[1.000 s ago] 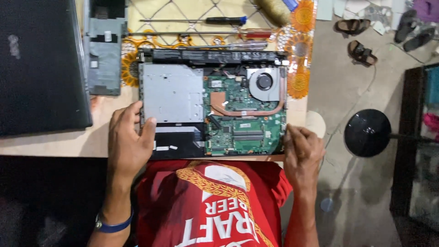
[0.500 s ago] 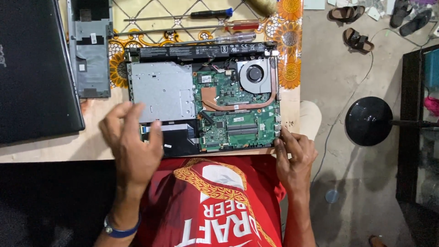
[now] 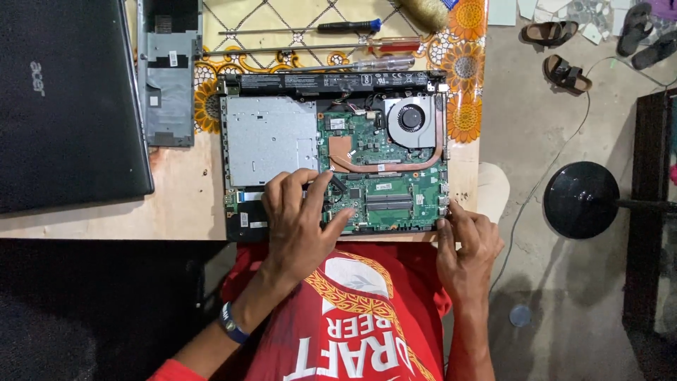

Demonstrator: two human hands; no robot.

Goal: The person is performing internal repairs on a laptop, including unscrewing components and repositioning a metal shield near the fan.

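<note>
Laptop (image 3: 335, 162) lies opened, board (image 3: 384, 180) bare; left hand (image 3: 300, 222) presses spread fingers on it, right hand (image 3: 465, 240) pinches its corner.

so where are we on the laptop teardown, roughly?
Done: the bottom cover is off, leaving the green motherboard, round black fan and silver metal drive tray exposed. A grey plastic panel lies apart at upper left. In hand: left hand presses fingers on the board's lower left; right hand grips the chassis's lower right corner. Left: board, fan and copper heat pipe all remain seated. Screwdrivers lie unused.
</note>
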